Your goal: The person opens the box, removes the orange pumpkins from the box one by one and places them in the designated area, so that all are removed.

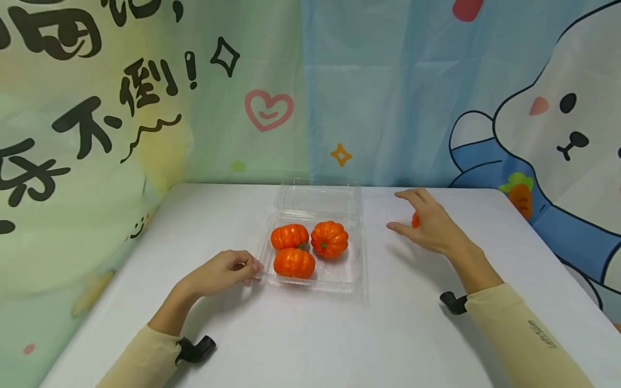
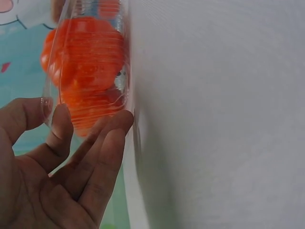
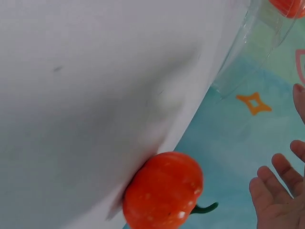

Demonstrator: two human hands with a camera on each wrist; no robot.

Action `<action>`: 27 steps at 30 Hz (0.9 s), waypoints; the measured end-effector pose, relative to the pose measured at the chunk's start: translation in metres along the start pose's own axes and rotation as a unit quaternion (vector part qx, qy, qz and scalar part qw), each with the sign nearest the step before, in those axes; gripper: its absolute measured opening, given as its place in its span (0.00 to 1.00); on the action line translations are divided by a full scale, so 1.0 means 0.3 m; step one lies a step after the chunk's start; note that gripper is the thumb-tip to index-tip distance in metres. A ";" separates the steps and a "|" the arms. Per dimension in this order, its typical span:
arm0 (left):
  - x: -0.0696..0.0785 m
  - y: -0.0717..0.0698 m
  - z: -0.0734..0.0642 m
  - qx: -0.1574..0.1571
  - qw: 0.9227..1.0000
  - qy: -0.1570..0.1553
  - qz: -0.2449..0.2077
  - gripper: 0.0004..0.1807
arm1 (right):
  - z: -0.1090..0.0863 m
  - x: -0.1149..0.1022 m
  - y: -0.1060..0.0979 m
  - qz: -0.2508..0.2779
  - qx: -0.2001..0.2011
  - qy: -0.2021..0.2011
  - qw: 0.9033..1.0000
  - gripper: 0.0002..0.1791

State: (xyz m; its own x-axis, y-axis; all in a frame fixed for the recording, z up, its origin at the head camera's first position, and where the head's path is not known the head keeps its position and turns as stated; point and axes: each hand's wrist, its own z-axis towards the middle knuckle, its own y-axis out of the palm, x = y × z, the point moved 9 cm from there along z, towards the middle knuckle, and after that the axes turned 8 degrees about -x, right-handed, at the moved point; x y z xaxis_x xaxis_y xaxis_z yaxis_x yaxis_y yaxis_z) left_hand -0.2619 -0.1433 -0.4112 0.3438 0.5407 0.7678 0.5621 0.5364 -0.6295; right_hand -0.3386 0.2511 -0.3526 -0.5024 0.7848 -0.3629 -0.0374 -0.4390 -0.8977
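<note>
Fingers spread, right hand (image 1: 433, 227) mostly hides round orange pumpkin (image 1: 415, 220) in head view; left hand (image 1: 225, 272) pinches clear plastic box (image 1: 342, 272).

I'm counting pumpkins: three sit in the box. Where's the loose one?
In the head view, the loose pumpkin is mostly hidden behind the right hand, on the white table right of the clear box.

A clear plastic box (image 1: 342, 274) lies open, lid (image 1: 317, 199) towards twelve o'clock; inside, glossy orange pumpkins (image 1: 330, 239) sit at two, eight and ten. Outside, towards three, another pumpkin (image 3: 164, 191) stands apparently stem-up, though mostly hidden in the head view.
</note>
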 end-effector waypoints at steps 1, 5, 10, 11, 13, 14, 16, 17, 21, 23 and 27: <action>0.001 0.001 -0.001 -0.001 1.000 0.001 -0.001 0.11 | 0.003 -0.010 0.002 0.002 -0.002 -0.006 1.000 0.39; 0.004 0.003 -0.002 -0.002 1.000 0.001 -0.003 0.11 | 0.015 -0.048 0.006 0.004 -0.001 -0.030 1.000 0.39; -0.001 0.002 0.002 -0.004 1.000 -0.005 0.001 0.13 | 0.025 -0.092 0.020 0.007 -0.005 -0.052 0.999 0.38; -0.002 0.002 0.002 -0.004 1.000 -0.006 0.002 0.13 | 0.026 -0.101 0.025 0.007 -0.007 -0.056 0.998 0.38; -0.006 0.003 0.004 -0.005 1.000 -0.001 0.000 0.13 | 0.027 -0.118 0.033 0.008 -0.010 -0.067 0.998 0.38; -0.007 0.002 0.006 -0.006 1.000 0.000 0.001 0.12 | 0.027 -0.127 0.035 0.009 -0.010 -0.074 0.997 0.38; -0.011 0.002 0.009 -0.006 1.000 -0.001 -0.001 0.12 | 0.028 -0.142 0.040 0.009 -0.009 -0.087 0.996 0.38; -0.014 0.003 0.008 -0.006 1.000 -0.002 -0.003 0.11 | 0.029 -0.148 0.042 0.009 -0.008 -0.094 0.996 0.39; -0.012 0.005 0.009 -0.007 1.000 -0.003 -0.010 0.10 | 0.027 -0.158 0.048 0.009 -0.005 -0.105 0.994 0.39; -0.006 0.005 0.008 -0.009 1.000 0.002 -0.010 0.10 | 0.026 -0.158 0.054 0.009 -0.006 -0.107 0.994 0.40; 0.004 0.004 0.006 -0.010 1.000 0.010 -0.014 0.10 | 0.027 -0.170 0.065 0.017 -0.008 -0.117 0.993 0.40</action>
State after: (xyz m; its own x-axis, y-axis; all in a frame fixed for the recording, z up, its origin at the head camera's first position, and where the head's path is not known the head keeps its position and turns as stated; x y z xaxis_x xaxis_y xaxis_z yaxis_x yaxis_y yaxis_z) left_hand -0.2621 -0.1408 -0.4114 0.3428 0.5117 0.7878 0.5868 0.5382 -0.6050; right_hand -0.3206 0.1989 -0.3497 -0.6903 0.6452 -0.3272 -0.0039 -0.4556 -0.8902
